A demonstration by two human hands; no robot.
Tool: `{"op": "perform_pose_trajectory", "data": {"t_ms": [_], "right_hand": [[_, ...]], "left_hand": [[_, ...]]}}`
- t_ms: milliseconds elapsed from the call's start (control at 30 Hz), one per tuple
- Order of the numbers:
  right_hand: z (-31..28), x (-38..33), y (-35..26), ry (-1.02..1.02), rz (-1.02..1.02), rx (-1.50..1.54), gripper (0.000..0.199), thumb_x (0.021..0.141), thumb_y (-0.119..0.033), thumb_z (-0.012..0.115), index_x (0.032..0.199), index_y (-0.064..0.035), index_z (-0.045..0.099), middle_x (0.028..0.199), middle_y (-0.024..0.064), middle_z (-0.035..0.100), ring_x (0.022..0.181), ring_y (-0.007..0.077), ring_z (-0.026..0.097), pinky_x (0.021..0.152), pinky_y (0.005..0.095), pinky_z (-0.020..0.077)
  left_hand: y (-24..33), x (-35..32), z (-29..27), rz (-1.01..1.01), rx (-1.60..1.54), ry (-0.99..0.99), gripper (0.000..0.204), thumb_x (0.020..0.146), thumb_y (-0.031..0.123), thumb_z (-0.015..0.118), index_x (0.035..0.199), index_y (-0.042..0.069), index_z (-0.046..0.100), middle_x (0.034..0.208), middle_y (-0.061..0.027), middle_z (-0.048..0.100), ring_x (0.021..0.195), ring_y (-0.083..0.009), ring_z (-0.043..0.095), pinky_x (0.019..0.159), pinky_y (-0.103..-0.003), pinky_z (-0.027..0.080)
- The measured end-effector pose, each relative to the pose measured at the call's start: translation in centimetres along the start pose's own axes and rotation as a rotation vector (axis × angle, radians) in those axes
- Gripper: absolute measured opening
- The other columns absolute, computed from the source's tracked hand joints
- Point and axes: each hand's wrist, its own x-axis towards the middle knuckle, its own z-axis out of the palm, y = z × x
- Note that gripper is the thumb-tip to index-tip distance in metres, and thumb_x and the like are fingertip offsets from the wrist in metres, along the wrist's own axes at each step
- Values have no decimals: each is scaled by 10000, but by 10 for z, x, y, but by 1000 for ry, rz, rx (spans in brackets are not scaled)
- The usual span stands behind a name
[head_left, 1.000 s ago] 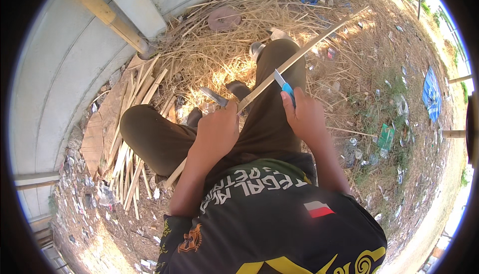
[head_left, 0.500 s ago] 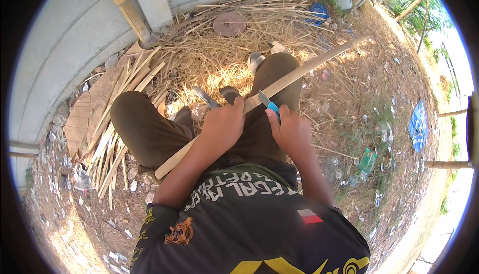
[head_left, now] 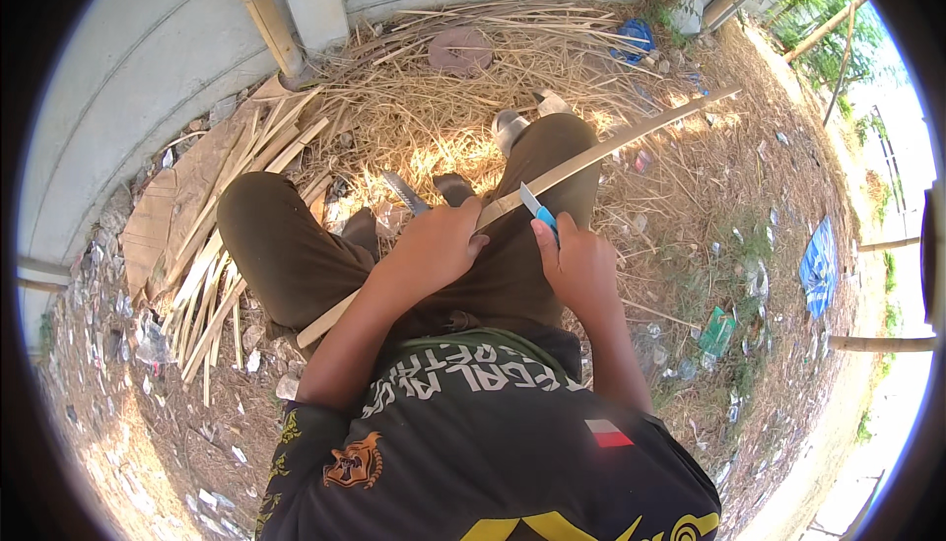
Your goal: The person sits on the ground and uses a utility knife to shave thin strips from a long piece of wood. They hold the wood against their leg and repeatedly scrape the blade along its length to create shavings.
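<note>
A long pale bamboo strip (head_left: 641,132) lies slantwise across my lap, from under my left forearm up past my right knee. Around its middle my left hand (head_left: 434,245) is closed. My right hand (head_left: 581,263) grips a knife (head_left: 540,210) with a blue handle. Its short, pointed blade slants up and to the left, close to the strip's edge just right of my left hand; whether it touches the wood I cannot tell. A grey blade with a toothed-looking edge (head_left: 404,191) shows between my knees, its lower end hidden by my left hand.
Several split bamboo strips (head_left: 222,275) lie on flattened cardboard (head_left: 153,231) at the left. Shavings (head_left: 394,117) cover the ground ahead, with a round brownish slab (head_left: 460,52) beyond. A wall (head_left: 148,78) and bamboo post (head_left: 261,14) stand behind; litter and a blue plastic sheet (head_left: 818,267) lie right.
The bamboo strip has turned and now shows a narrower side, its far end slightly lower. My left thumb has come into sight. The knife blade points up a little more steeply.
</note>
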Motion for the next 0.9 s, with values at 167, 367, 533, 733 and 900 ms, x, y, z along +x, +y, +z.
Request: {"op": "perform_pose_trajectory", "data": {"t_ms": [167,367,533,733,900], "right_hand": [[7,-2,-9,84,34,-86,489,1096,-459,543,792,-76,555,578,171,614,499,403,636,468,498,473],[8,2,-14,103,136,-79,521,1109,-488,496,794,-79,567,575,176,614,504,412,634,480,516,468],[7,5,-14,64,165,-26,540,1112,-509,477,807,-74,580,587,186,621,522,427,637,501,538,471],[7,5,-10,86,208,-36,539,1111,-517,475,828,-76,602,596,191,623,550,436,646,509,550,472],[3,7,-16,46,193,-28,545,1108,-522,481,816,-78,604,595,190,620,555,437,648,513,556,474]], "left_hand": [[1,-3,-2,-5,-4,3,326,984,270,699,1065,-11,556,860,-240,702,885,-464,696,780,-560,526],[2,-6,-1,-17,19,12,281,993,240,677,1081,2,557,854,-237,705,885,-470,695,772,-572,522],[-4,-15,-6,3,-5,30,281,996,222,665,1129,0,555,865,-250,701,885,-471,691,768,-568,517],[-14,-44,-16,-66,-48,-10,297,994,245,667,1167,24,572,874,-243,702,881,-471,684,760,-563,511],[-12,-58,-25,-145,-43,-35,294,1008,281,661,1145,38,569,847,-244,689,881,-469,675,759,-569,500]]}}
